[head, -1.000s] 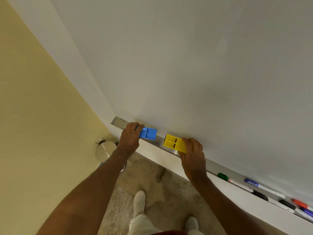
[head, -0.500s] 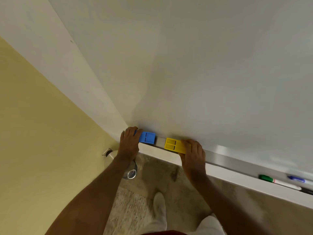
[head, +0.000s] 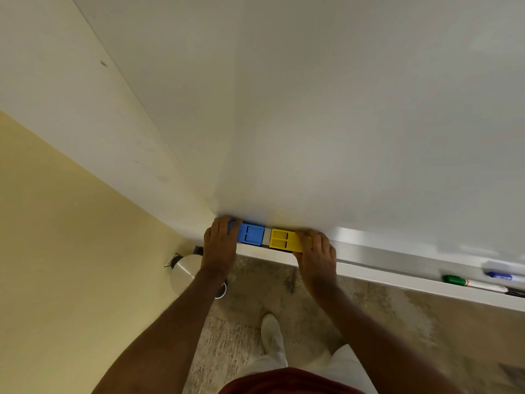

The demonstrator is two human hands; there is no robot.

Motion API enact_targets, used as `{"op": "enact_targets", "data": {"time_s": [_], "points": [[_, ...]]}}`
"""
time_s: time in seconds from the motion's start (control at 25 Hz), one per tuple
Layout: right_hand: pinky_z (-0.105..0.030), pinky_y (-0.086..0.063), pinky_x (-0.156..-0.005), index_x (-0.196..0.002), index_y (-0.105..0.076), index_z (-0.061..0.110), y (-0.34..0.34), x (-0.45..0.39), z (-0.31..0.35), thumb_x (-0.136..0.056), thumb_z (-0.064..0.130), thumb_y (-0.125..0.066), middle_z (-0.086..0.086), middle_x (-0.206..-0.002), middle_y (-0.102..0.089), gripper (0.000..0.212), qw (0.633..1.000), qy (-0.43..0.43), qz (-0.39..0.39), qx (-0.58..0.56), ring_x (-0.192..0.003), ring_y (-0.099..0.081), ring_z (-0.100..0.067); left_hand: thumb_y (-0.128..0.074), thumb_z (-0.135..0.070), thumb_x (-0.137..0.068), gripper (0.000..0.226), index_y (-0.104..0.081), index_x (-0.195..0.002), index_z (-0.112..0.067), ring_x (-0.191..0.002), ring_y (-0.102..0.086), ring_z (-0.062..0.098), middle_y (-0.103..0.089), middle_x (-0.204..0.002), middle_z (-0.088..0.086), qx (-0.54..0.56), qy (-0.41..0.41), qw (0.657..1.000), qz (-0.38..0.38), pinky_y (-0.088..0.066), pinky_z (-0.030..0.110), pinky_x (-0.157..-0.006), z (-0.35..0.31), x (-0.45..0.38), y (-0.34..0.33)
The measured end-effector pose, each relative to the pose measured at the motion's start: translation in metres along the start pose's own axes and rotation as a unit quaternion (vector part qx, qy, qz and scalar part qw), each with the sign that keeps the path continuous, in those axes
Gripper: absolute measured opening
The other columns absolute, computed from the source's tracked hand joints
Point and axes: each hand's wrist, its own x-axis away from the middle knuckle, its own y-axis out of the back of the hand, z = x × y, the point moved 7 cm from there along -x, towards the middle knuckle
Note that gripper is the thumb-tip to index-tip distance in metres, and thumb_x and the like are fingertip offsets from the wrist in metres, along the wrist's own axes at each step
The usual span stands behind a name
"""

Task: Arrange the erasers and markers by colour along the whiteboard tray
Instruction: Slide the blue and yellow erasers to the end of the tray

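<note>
A blue eraser [head: 251, 234] lies at the left end of the metal whiteboard tray [head: 375, 255]. My left hand [head: 220, 245] grips its left end, fingers curled over it. A yellow eraser [head: 282, 239] sits just right of the blue one with a narrow gap of tray between them. My right hand [head: 316, 255] holds the yellow eraser's right end. Far right on the tray lie a green-capped marker [head: 471, 282], a blue marker [head: 501, 276] and a dark marker [head: 515, 292] cut off by the frame edge.
The whiteboard [head: 355, 123] fills the upper view and meets a cream wall [head: 56, 223] at the left corner. A round steel bin [head: 184, 273] stands on the carpet [head: 383, 322] below the tray's left end. My feet are beneath the tray.
The yellow eraser has slid left toward the blue one, narrowing the gap. The view has shifted, so the markers now sit at the far right edge.
</note>
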Motion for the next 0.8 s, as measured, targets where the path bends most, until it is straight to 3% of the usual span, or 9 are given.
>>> {"op": "enact_targets", "data": {"time_s": [0.36,0.64,0.8], "points": [[-0.048,-0.054,-0.097,-0.139,-0.054,0.015,0.0,0.001,0.005,-0.089,0.032,-0.073,-0.011,-0.136,-0.058,0.056,1.0,-0.014,0.011,-0.012,-0.126,-0.054,-0.033,-0.077,-0.008,-0.081,0.062,-0.051,-0.138,-0.011,-0.125,-0.053,0.035,-0.055,-0.136,0.016,0.006,-0.016,1.0,0.016,-0.053,0.046,-0.097,0.004,-0.005,-0.001],[-0.048,-0.048,-0.108,-0.141,-0.053,0.014,0.004,0.015,0.002,-0.094,0.023,-0.068,-0.012,-0.145,-0.053,0.05,0.998,-0.018,0.005,-0.055,-0.136,-0.046,-0.034,-0.069,-0.007,-0.089,0.059,-0.047,-0.143,-0.004,-0.127,-0.053,0.039,-0.052,-0.14,0.024,-0.011,-0.013,1.0,-0.011,-0.052,0.049,-0.101,-0.004,0.005,-0.007],[-0.048,-0.052,-0.104,-0.135,-0.058,0.013,0.004,0.022,-0.002,-0.096,0.019,-0.064,-0.013,-0.143,-0.053,0.04,0.997,-0.017,0.005,-0.073,-0.134,-0.047,-0.034,-0.07,-0.015,-0.088,0.053,-0.055,-0.138,-0.007,-0.13,-0.052,0.037,-0.055,-0.139,0.02,-0.017,-0.028,0.999,-0.003,-0.046,0.049,-0.106,-0.015,0.013,-0.014]]}}
